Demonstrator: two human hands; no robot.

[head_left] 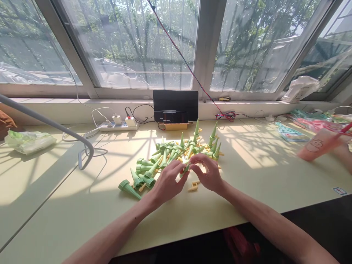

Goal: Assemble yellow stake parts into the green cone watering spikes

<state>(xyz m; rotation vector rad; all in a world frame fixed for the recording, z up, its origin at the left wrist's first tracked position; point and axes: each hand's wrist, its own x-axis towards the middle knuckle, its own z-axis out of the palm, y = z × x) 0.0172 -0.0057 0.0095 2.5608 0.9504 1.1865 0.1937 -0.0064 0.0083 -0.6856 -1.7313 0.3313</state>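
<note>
My left hand (169, 180) and my right hand (209, 173) meet in front of a heap of green plastic plant-watering spikes. Between their fingertips is a small green spike (186, 169), mostly covered by the fingers; both hands pinch it. On the table just below my hands lie a few small yellow plastic valve pieces (194, 186). The heap of green cones (167, 152) spreads behind and to the left of my hands. Several finished-looking spikes (212, 135) with yellow stems stand upright at its right side. One loose cone (128, 188) lies nearest my left forearm.
A black tablet (176, 102) leans by the windowsill, a phone in front of it. Left of it sits a power strip (118, 125) with cables. A grey metal tube (55, 126) crosses the left side. At right, another person's hand (343, 156) is by a pink drink cup (313, 146).
</note>
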